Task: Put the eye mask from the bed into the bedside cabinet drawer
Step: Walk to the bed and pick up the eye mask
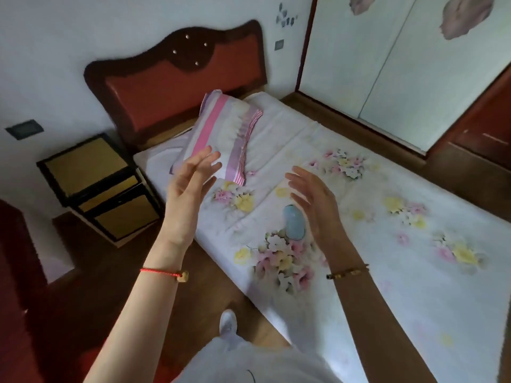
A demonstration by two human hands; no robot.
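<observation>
A light blue eye mask (pixel 293 222) lies on the bed's floral sheet (pixel 387 244), near the edge closest to me. My right hand (pixel 315 205) hovers just above and to the right of it, fingers spread, holding nothing. My left hand (pixel 188 189) is raised over the bed's left edge in front of the pillow, palm up and fingers apart, also holding nothing. The bedside cabinet (pixel 96 186), black-framed with yellowish panels, stands left of the bed; its drawers look closed.
A pink-striped pillow (pixel 221 136) lies at the head of the bed below the red headboard (pixel 177 87). Wardrobe doors (pixel 387 56) stand beyond the bed. Wooden floor runs between me and the cabinet. My foot (pixel 228 322) is by the bed edge.
</observation>
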